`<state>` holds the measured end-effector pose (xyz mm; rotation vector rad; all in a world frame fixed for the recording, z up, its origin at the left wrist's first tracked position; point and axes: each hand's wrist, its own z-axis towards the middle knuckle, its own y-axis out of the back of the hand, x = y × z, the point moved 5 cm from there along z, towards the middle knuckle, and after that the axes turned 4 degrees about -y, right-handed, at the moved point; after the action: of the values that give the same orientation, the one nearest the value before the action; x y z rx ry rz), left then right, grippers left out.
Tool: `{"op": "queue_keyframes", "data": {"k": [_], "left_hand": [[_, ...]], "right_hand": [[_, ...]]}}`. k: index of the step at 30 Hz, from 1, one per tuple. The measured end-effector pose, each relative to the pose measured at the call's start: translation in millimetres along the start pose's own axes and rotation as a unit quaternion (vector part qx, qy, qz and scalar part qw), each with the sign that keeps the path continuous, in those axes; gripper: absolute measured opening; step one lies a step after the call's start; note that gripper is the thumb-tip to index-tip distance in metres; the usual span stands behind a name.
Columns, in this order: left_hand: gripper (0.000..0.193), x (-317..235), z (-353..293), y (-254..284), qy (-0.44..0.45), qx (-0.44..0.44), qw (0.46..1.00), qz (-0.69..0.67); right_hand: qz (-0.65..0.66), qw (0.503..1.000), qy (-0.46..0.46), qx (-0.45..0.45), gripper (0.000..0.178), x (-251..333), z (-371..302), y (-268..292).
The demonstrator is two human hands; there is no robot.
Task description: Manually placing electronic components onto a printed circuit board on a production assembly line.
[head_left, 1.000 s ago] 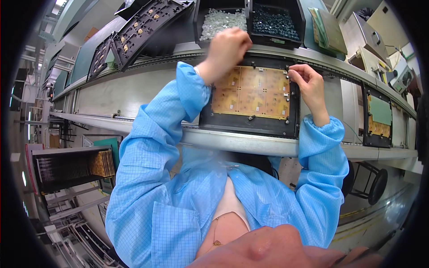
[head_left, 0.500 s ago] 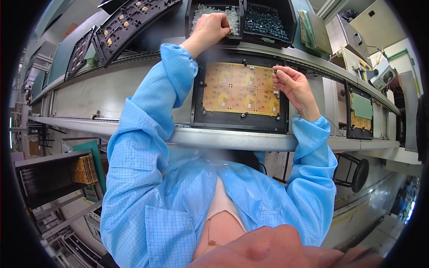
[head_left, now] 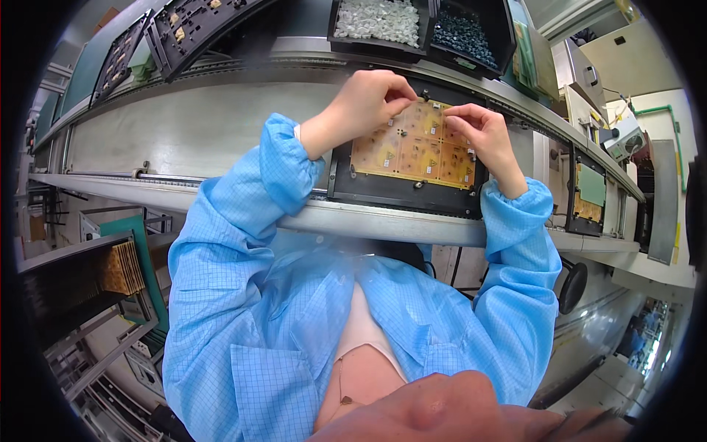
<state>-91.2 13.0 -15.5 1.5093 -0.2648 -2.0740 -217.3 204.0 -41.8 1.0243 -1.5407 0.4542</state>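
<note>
A yellow-orange panel of circuit boards (head_left: pixel 416 156) lies in a black carrier frame (head_left: pixel 375 188) on the conveyor line before me. My left hand (head_left: pixel 372 103) is over the panel's upper left, its thumb and fingertips pinched together near the top edge. Whatever is in that pinch is too small to make out. My right hand (head_left: pixel 486 138) reaches over the upper right part of the panel, thumb and forefinger closed close to its surface. Any part between them cannot be made out. Several small white and dark parts sit on the panel.
Beyond the conveyor stand a black bin of white parts (head_left: pixel 377 22) and a bin of dark blue-green parts (head_left: pixel 471 40). A second carrier (head_left: pixel 589 188) is farther right on the line. Black trays (head_left: pixel 199 29) lean at the upper left. A metal rail (head_left: pixel 390 225) runs in front.
My left hand has come from the white-parts bin down to the panel. My right hand, earlier holding a small dark part at the panel's right edge, has moved inward over it. The view has shifted.
</note>
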Motion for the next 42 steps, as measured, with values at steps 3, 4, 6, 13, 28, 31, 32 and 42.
{"op": "queue_keyframes", "data": {"k": [3,4,6,13,28,31,32,42], "left_hand": [[0.016,8.3,-6.7,-4.5,0.054,0.03,0.998,-0.006],[0.016,9.6,-7.2,-3.3,0.057,0.028,0.998,-0.008],[0.017,10.5,-6.5,3.2,0.048,-0.01,0.999,-0.015],[0.015,21.3,0.0,9.9,0.06,-0.132,0.989,-0.041],[0.014,23.2,3.6,9.3,0.051,-0.13,0.988,-0.059],[0.014,19.8,1.5,8.2,0.041,-0.119,0.99,-0.058],[0.014,17.1,-0.2,7.3,0.034,-0.109,0.992,-0.056],[0.007,-31.1,-18.3,-30.0,-0.135,-0.047,0.99,0.005]], "right_hand": [[-0.189,0.979,0.068,-0.021,0.017,11.9,-8.7,-10.2],[-0.267,0.954,0.131,-0.026,0.018,21.8,-13.0,-20.2],[-0.26,0.953,0.152,-0.03,0.022,31.1,-14.7,-39.3],[-0.269,0.904,0.325,0.075,0.024,52.8,-21.4,-118.3],[-0.282,0.901,0.296,0.147,0.014,49.8,-22.7,-116.9],[-0.229,0.939,0.226,0.122,0.013,49.9,-23.7,-99.7],[-0.191,0.961,0.173,0.105,0.013,48.5,-24.1,-90.3],[0.036,0.993,0.094,-0.055,0.016,17.8,-37.8,-21.5]]}}
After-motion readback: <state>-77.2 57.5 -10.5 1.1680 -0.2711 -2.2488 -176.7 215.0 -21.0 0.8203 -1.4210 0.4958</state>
